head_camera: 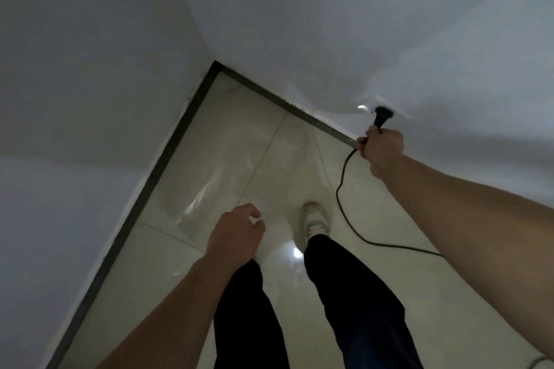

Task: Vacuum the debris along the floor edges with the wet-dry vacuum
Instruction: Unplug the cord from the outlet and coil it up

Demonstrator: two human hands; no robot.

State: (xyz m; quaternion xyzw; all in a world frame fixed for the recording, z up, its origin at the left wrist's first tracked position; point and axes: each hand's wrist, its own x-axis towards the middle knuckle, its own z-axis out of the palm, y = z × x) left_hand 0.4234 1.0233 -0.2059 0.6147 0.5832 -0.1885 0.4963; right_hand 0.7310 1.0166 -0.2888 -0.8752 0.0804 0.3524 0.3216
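My right hand (382, 148) grips a black power cord just behind its plug (380, 115), which sits against the white wall low on the right. The black cord (344, 207) drops from my fist, curves across the glossy tile floor and runs off under my right forearm. My left hand (239, 232) hangs over the floor near my legs, fingers loosely curled, holding nothing. The vacuum itself is out of view.
Two white walls meet in a corner (216, 64), with a dark skirting strip (156, 165) along the floor edges. Beige tiles (239, 144) reflect light. My dark trousers and one pale shoe (314, 220) stand mid-floor. Another bit of cord (539, 362) shows at the bottom right.
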